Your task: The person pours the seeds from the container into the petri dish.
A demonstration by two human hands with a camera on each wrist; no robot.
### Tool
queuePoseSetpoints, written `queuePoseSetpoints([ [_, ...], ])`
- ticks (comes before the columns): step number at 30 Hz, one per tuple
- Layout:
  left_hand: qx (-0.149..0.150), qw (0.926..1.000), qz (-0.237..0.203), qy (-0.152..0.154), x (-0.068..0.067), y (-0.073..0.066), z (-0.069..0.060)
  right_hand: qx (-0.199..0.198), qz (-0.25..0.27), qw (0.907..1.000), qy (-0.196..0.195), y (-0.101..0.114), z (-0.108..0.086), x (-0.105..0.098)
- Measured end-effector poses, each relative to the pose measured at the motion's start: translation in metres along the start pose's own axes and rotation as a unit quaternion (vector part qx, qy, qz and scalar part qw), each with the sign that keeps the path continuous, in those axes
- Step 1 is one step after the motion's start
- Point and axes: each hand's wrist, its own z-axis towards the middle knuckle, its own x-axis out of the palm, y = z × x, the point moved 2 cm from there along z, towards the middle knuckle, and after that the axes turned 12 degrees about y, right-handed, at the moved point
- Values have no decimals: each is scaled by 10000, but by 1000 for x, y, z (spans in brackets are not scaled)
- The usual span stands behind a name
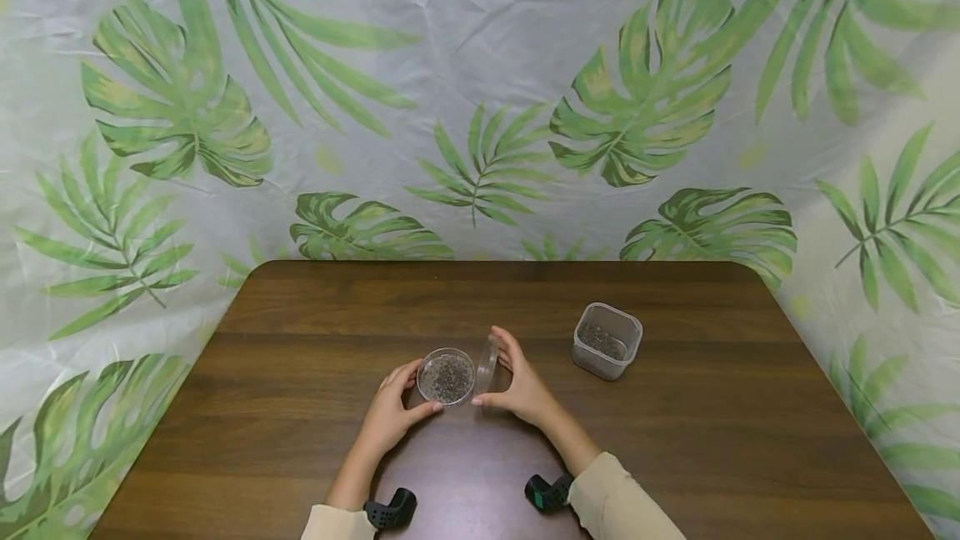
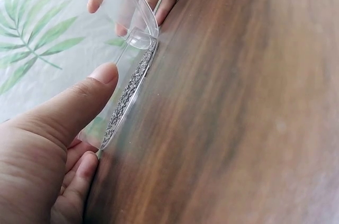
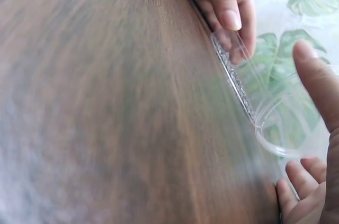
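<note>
A round clear petri dish (image 1: 433, 392) sits on the table in the head view, its bottom covered with dark grey granules (image 1: 452, 375). My left hand (image 1: 388, 413) holds its left side, thumb at the near rim and fingers at the far side. At the right edge of the dish, a clear round lid (image 1: 486, 367) stands tilted on its edge. My right hand (image 1: 527, 390) holds that lid between thumb and fingers. In the left wrist view the lid (image 2: 150, 15) meets the dish rim; the right wrist view also shows the lid (image 3: 273, 147) there.
A square clear plastic container (image 1: 597, 363) with similar grey granules inside stands to the right, beyond my right hand. The brown wooden table (image 1: 300, 407) ends at a back edge against a leaf-patterned sheet (image 1: 487, 48). Each wrist wears a black device (image 1: 392, 511).
</note>
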Motion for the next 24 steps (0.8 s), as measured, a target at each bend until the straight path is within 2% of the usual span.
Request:
queuePoseSetpoints([
  [6, 10, 10000, 12, 5, 0, 1, 0, 254, -269, 9993, 4, -28, 2, 4],
  [9, 24, 10000, 22, 7, 1, 1, 0, 481, -139, 9987, -36, -33, 2, 6],
  [11, 17, 10000, 20, 16, 1, 1, 0, 512, 27, 9986, -91, -30, 2, 6],
  [18, 28, 10000, 35, 27, 0, 0, 0, 191, 778, 9967, -105, 3, 2, 5],
  [21, 17, 10000, 34, 42, -1, -1, 0, 304, 838, 9960, -89, 7, 3, 5],
  [24, 0, 10000, 26, 49, -1, -1, 0, 308, 743, 9967, -117, 2, 3, 6],
])
